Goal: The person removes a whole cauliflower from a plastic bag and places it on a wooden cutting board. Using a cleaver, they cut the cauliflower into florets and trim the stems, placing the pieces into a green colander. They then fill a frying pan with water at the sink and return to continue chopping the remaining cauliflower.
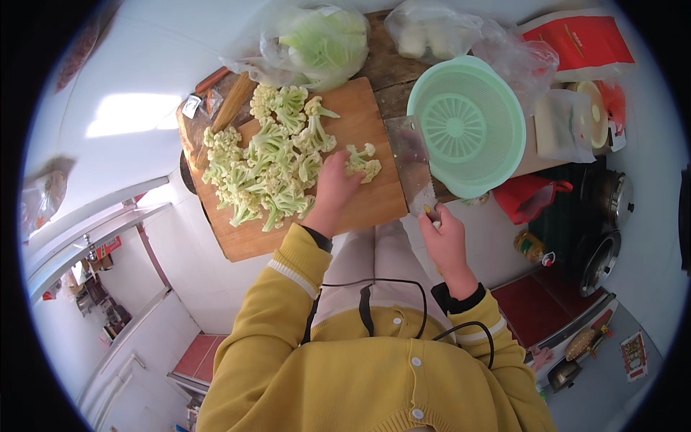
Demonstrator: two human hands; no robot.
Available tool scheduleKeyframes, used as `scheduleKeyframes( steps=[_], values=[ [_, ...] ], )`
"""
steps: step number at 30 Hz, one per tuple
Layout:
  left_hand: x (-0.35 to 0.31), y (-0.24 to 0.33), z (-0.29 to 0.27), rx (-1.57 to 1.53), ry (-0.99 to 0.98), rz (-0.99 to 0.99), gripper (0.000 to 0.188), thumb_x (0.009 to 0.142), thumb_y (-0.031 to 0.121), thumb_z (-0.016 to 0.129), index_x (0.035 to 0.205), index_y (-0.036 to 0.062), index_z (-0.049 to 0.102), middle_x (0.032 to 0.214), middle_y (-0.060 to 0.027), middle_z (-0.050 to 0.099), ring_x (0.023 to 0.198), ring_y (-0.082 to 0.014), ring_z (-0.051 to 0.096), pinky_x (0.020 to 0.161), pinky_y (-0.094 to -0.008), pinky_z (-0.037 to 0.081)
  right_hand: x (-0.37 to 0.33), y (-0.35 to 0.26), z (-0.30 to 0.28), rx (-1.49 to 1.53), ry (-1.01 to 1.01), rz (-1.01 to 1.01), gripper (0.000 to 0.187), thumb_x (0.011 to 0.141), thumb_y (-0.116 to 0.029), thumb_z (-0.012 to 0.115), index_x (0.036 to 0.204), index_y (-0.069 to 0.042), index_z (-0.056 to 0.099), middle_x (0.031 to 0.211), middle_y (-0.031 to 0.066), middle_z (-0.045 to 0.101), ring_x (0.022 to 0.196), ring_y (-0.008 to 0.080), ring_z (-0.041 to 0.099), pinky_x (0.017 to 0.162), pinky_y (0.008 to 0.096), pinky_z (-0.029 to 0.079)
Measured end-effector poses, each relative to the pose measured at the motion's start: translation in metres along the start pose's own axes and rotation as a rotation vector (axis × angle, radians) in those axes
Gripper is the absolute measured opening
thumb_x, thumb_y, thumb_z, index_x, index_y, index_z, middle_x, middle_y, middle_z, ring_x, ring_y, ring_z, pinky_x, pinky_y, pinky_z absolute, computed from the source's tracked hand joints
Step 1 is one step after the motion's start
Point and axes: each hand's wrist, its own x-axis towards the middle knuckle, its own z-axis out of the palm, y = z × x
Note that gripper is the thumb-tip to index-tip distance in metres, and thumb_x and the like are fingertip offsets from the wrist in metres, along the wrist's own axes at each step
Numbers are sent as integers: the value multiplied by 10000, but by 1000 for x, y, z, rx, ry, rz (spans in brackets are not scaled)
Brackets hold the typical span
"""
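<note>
White-walled kitchen, dk red tile floor (pixel 533 309) at lower rt of frame.

Nearest: mustard knit sleeves (pixel 299 259), ribbed cuffs, pale stripe. R hand (pixel 448 241), rt of ctr, closed round handle end of cleaver (pixel 412 158); broad flat metal blade, wet-looking sheen w/ specks, long axis running up & slightly left, betw. board edge & colander. L hand (pixel 337 187), ctr, fingers bent, tips at lone cauliflower floret (pixel 365 164); touching or v. close, cannot tell if pinched.

Key relation: floret just rt of L fingertips, betw. them & blade. L hand nearer; R hand lower & further rt. Floret long axis hard to read, branchy, knobbly crown, pale green stalk.

Under it: cutting board (pixel 360 108), smooth orange-brown wood, set askew. Left of L hand, floret pile (pixel 270 155): loose heap, cream grainy heads, smooth forked stems.

Rt of board: mint-green plastic colander (pixel 507 137), round, fine mesh wall, spoked base.

Farther, upper frame: worn dk wood tabletop (pixel 394 97), rough grain; leafy pale-green veg, prob. cabbage (pixel 327 36), in thin clear bag; another crinkly clear bag (pixel 425 36) w/ whitish lumps; glossy red packet (pixel 579 43), upper rt.
</note>
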Motion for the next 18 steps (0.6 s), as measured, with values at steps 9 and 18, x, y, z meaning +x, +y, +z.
scheduleKeyframes(
  steps=[9, 18],
  values=[
    [-37, -3, -5, -146, -125, -1, 433, 743, 87, 751, 1134, 53, 566, 1098, -143, 606, 1050, -355, 581, 894, -415, 480, 19, -27, 18, -56, -39, -38, 266, 888, -160, 640, 1034, 55, 583, 847, 224, 679, 771, 385, 659, 667, 394, 506],
    [-49, 10, 11, -186, -10, 33, 532, 736, 91, 775, 1206, 14, 537, 1123, -177, 606, 1038, -378, 578, 880, -428, 483, 69, -6, 64, -21, -118, -70, 304, 885, -141, 636, 1110, 60, 595, 910, 178, 708, 818, 284, 688, 740, 350, 509]
  ],
)
